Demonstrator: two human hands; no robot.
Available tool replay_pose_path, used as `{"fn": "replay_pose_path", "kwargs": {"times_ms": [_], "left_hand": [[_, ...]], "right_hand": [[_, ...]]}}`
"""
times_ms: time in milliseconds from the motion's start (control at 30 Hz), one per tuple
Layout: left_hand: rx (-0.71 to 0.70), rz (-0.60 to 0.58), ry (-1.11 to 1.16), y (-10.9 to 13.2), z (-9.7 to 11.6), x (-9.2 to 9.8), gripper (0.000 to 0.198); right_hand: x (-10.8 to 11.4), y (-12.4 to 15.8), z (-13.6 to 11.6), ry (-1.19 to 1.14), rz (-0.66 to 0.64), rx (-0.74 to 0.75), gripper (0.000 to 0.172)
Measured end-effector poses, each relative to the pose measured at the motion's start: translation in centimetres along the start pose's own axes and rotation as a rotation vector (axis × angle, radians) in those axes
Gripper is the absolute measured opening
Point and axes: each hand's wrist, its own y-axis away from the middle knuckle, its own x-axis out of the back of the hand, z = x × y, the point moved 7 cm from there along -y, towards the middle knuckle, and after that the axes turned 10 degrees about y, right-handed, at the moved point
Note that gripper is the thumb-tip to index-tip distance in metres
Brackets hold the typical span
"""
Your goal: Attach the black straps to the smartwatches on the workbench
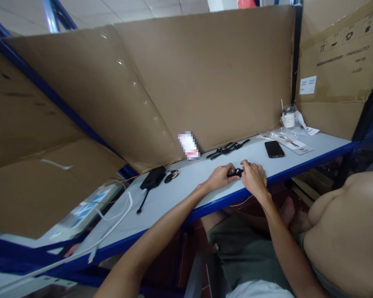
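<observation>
Near the front edge of the grey tabletop (186, 194), my left hand (220, 176) has its thumb and fingers closed on a small black wristwatch (235, 173). My right hand (254, 176) bends over the other end of the watch with its fingers curled against it; the fingertips are partly hidden. A small bright spot shows on the watch between the hands. Behind them, several similar black watches with straps (227, 150) lie in a row by the cardboard wall. A black phone (274, 149) lies flat to the right of my right hand.
A blurred-out lit screen (189, 145) leans against the cardboard wall (205, 82). Leftward lie a black box with a short cable (153, 177), small round black items (170, 176) and a power strip (91, 207). Plastic packaging (287, 136) and a cup (288, 119) stand right. Another person's bare torso (351, 215) is close.
</observation>
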Motion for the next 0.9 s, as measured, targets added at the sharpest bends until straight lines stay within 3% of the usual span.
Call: {"fn": "replay_pose_path", "kwargs": {"times_ms": [133,400,667,900], "left_hand": [[0.006,0.002,-0.016,0.0,-0.07,-0.05,0.035],[0.005,0.003,-0.018,0.07,0.17,-0.05,0.033],[0.005,0.0,-0.003,-0.04,0.0,-0.08,0.034],[0.011,0.006,0.003,0.0,-0.04,-0.09,0.033]], "right_hand": [[-0.19,0.0,-0.13,0.02,-0.016,0.031,0.031],[0.08,0.25,-0.48,-0.033,-0.036,0.133,0.041],[-0.07,-0.06,-0.11,0.013,-0.005,0.026,0.028],[-0.03,0.1,-0.47,0.05,-0.04,0.075,0.033]]}}
